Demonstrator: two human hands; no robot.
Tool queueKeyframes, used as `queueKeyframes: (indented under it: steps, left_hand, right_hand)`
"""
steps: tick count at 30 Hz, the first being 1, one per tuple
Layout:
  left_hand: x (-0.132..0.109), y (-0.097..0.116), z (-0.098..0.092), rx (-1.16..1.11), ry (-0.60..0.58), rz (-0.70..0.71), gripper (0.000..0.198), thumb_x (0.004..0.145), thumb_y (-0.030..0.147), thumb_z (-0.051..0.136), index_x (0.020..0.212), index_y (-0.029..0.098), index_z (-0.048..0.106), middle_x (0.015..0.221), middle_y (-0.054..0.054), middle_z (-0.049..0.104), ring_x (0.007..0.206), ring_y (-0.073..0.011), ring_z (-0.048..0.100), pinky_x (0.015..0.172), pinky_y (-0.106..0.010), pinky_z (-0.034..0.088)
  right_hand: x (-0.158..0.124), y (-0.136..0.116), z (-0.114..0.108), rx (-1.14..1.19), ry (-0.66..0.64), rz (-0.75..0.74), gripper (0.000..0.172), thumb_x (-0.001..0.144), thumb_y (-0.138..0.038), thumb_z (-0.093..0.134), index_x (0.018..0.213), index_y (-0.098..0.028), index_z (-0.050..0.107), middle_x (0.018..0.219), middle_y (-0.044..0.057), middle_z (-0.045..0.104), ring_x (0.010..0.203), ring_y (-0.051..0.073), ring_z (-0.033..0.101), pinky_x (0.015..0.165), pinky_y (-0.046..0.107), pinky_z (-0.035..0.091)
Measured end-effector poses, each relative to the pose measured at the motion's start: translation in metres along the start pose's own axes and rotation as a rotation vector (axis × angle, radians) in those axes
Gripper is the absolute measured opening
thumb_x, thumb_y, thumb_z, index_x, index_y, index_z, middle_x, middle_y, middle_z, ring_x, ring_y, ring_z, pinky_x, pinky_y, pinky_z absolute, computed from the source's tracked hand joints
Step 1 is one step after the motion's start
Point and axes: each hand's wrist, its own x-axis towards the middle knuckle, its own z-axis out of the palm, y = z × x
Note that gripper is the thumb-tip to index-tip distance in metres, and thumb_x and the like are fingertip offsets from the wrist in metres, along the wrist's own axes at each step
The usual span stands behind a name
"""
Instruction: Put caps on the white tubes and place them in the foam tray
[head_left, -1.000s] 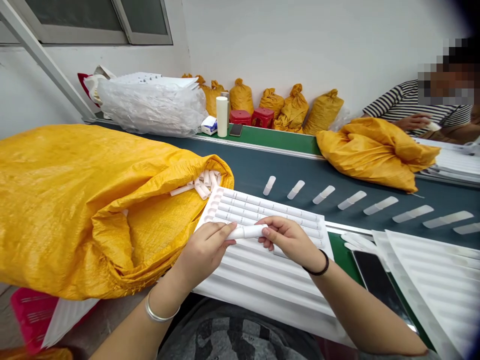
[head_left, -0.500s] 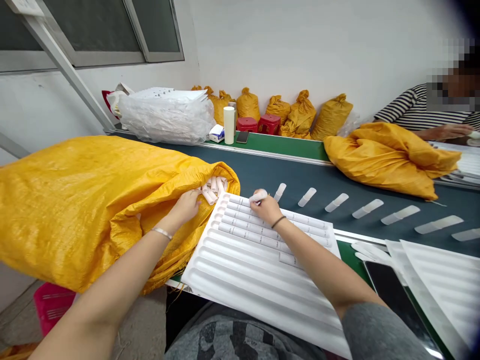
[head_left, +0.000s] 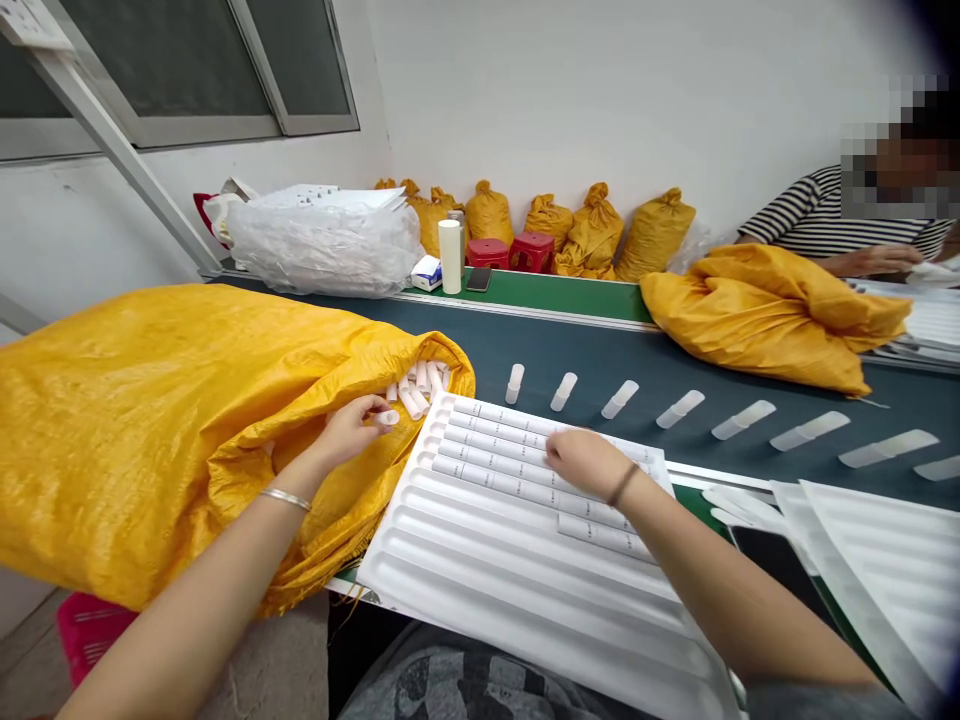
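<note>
My left hand (head_left: 358, 430) is closed on a small white tube (head_left: 388, 418) near the mouth of a big yellow woven sack (head_left: 187, 390). More short white tubes (head_left: 411, 400) fill that mouth. My right hand (head_left: 589, 462) hovers over a white grooved tray (head_left: 450, 540) with its fingers curled downward; whether something is in them is hidden. Printed white tubes (head_left: 495, 462) lie end to end in the tray's upper grooves, and the lower grooves show bare. Past the tray, a row of translucent white tubes (head_left: 620, 399) stands on the dark conveyor belt (head_left: 495, 335).
On the right lie a black phone-like slab (head_left: 780, 570) and stacked white trays (head_left: 885, 570). A yellow sack (head_left: 780, 315) rests across the belt near a person in a striped shirt (head_left: 810, 215). At the back stand a plastic-wrapped stack (head_left: 322, 240) and a white cylinder (head_left: 450, 255).
My right hand has released a tube, now standing at the row's left end on the belt, and moved back over the tray. My left hand has drawn a tube out from the sack's mouth.
</note>
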Motion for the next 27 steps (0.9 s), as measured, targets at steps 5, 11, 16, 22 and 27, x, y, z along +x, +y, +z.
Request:
queueKeyframes:
  steps: [5,11,16,22,27]
  left_hand:
    - [-0.030,0.045,0.021,-0.202,-0.007,0.152,0.033,0.077,0.042,0.061,0.097,0.016,0.058,0.102,-0.008,0.063,0.099,-0.0222,0.059,0.091,-0.037,0.045]
    - [-0.057,0.102,0.059,-0.708,-0.098,0.193,0.031,0.072,0.035,0.072,0.092,0.017,0.057,0.090,-0.004,0.059,0.082,-0.0157,0.058,0.075,-0.030,0.050]
    - [-0.075,0.129,0.088,-1.116,-0.165,0.016,0.036,0.070,0.033,0.076,0.091,0.018,0.050,0.082,0.001,0.056,0.070,-0.0103,0.059,0.069,-0.027,0.051]
    - [-0.085,0.119,0.080,-0.724,-0.096,0.097,0.029,0.075,0.033,0.071,0.095,0.016,0.059,0.086,-0.002,0.062,0.074,-0.0127,0.058,0.066,-0.025,0.048]
    - [-0.095,0.124,0.055,-0.268,-0.171,0.251,0.025,0.086,0.032,0.058,0.108,0.021,0.058,0.094,-0.002,0.064,0.081,-0.0148,0.059,0.071,-0.027,0.046]
  right_hand:
    - [-0.072,0.015,0.055,-0.062,-0.010,-0.060,0.022,0.071,-0.001,0.054,0.087,-0.013,0.064,0.092,0.014,0.065,0.083,0.027,0.062,0.070,0.034,0.045]
    - [-0.082,0.011,0.060,0.427,0.312,-0.094,0.014,0.079,-0.018,0.055,0.093,-0.018,0.055,0.091,0.008,0.061,0.080,0.023,0.059,0.072,0.037,0.049]
    - [-0.077,-0.011,0.039,1.174,0.308,-0.306,0.027,0.090,-0.035,0.048,0.113,-0.020,0.050,0.090,0.006,0.063,0.076,0.017,0.063,0.070,0.032,0.053]
    - [-0.069,-0.008,0.016,0.965,0.511,-0.461,0.025,0.090,-0.029,0.054,0.114,-0.024,0.059,0.110,0.009,0.060,0.101,0.021,0.059,0.085,0.037,0.052]
    - [-0.063,-0.008,-0.001,0.585,0.507,-0.711,0.034,0.093,-0.018,0.043,0.123,-0.026,0.056,0.117,0.010,0.055,0.109,0.021,0.054,0.091,0.038,0.048]
